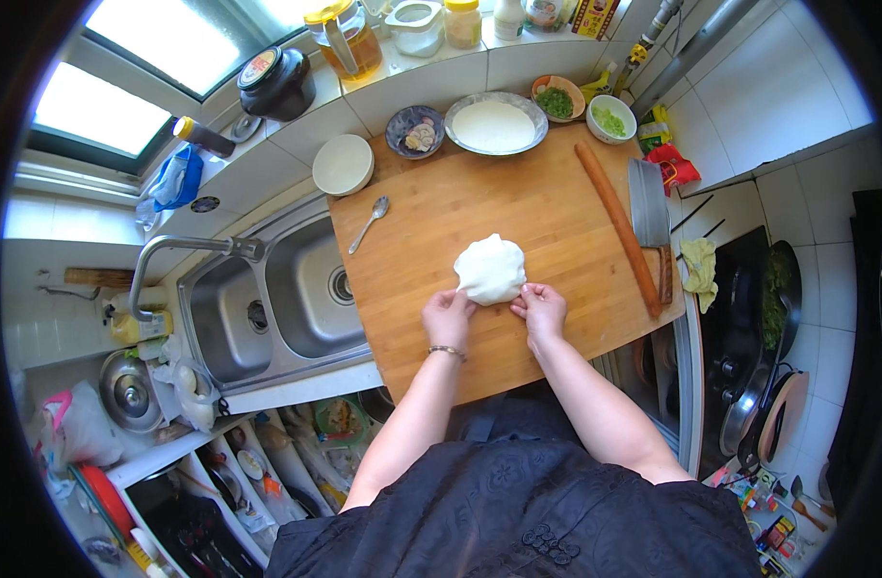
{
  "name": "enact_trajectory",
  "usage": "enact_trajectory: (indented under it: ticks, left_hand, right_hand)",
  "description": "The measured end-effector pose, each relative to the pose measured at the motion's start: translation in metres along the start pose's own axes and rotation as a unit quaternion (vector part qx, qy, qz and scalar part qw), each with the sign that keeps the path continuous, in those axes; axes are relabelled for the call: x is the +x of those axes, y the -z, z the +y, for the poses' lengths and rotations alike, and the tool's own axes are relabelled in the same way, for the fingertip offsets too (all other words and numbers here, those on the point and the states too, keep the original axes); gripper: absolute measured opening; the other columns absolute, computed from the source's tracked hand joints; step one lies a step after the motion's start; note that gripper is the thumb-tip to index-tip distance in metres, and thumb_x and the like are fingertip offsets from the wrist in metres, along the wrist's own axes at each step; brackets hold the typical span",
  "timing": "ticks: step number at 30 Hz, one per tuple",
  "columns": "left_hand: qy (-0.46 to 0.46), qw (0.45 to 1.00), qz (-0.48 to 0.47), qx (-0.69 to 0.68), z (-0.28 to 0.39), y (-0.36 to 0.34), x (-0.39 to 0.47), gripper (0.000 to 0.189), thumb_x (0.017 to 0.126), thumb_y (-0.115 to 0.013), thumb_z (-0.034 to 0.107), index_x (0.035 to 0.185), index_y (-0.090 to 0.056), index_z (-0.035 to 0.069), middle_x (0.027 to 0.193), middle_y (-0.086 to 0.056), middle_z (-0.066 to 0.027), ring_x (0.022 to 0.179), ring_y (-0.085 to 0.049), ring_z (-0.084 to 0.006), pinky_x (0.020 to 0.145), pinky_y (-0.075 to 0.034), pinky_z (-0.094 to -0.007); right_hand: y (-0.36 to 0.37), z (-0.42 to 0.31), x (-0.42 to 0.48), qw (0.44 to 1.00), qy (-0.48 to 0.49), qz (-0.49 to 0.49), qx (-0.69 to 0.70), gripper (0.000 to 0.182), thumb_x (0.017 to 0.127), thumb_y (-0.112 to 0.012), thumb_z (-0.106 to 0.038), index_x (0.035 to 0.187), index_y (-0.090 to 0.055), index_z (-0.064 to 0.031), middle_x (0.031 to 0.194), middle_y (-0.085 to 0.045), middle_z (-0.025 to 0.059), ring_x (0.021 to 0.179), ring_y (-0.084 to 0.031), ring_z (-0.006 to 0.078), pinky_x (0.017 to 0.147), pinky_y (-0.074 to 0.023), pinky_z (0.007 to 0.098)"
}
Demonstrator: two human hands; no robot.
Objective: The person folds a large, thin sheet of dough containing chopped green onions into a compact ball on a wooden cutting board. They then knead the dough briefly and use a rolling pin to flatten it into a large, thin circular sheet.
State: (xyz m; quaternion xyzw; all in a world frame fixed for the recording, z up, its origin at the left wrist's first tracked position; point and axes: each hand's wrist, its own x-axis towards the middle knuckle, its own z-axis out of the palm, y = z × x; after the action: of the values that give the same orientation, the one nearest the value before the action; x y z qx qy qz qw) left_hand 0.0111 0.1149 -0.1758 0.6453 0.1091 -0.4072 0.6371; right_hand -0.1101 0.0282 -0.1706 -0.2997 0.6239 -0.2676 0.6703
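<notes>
A soft, uneven round of white dough (491,269) is at the middle of a wooden board (426,209). My left hand (447,315) pinches its lower left edge between thumb and fingers. At the lower right edge, my right hand (542,307) grips it the same way. The dough's underside is hidden, so I cannot tell how much of it touches the board. A wooden rolling pin (618,227) lies lengthwise on the board's right side. Beside that pin rests a cleaver (650,206) with a wooden handle. To the left of the dough is a metal spoon (369,224).
Along the board's far edge stand a plate of white flour (494,128), a patterned bowl with garlic (415,133), a pale bowl (343,165) and bowls of chopped greens (555,102). A double steel sink (311,289) adjoins the left; a black stove (733,347) is at right.
</notes>
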Motion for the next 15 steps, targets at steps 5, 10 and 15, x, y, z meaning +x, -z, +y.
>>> enact_trajectory:
  ticks: [5,10,15]
  left_hand:
    - [-0.005,0.999,0.002,0.038,0.023,-0.01,-0.008,0.018,0.093,-0.07,0.009,0.105,-0.061,-0.001,0.097,-0.069,-0.0089,0.083,-0.069,-0.0157,0.07,-0.059,-0.0292]
    - [-0.071,0.966,0.052,0.243,0.026,-0.024,0.01,0.021,0.085,-0.079,0.014,0.094,-0.067,0.0,0.084,-0.07,-0.0053,0.069,-0.063,-0.0115,0.064,-0.054,-0.0267]
    - [-0.113,0.977,0.114,0.144,-0.001,-0.015,0.028,0.018,0.089,-0.075,0.013,0.095,-0.069,-0.003,0.087,-0.072,-0.0097,0.073,-0.067,-0.015,0.066,-0.055,-0.0291]
  right_hand:
    - [0.013,-0.009,0.009,0.906,0.228,0.014,-0.356,0.009,0.091,-0.07,-0.009,0.092,-0.065,-0.0007,0.077,-0.067,0.0066,0.068,-0.066,0.016,0.067,-0.0565,0.0339]
    - [0.024,-0.019,0.017,0.856,0.265,-0.064,-0.438,0.017,0.085,-0.073,-0.01,0.101,-0.07,-0.0042,0.097,-0.068,0.0133,0.093,-0.066,0.0299,0.084,-0.0532,0.043]
    - [0.002,-0.083,-0.006,0.715,0.437,-0.103,-0.536,0.023,0.084,-0.071,-0.01,0.107,-0.074,-0.0107,0.114,-0.066,0.0077,0.118,-0.055,0.0312,0.099,-0.046,0.0427]
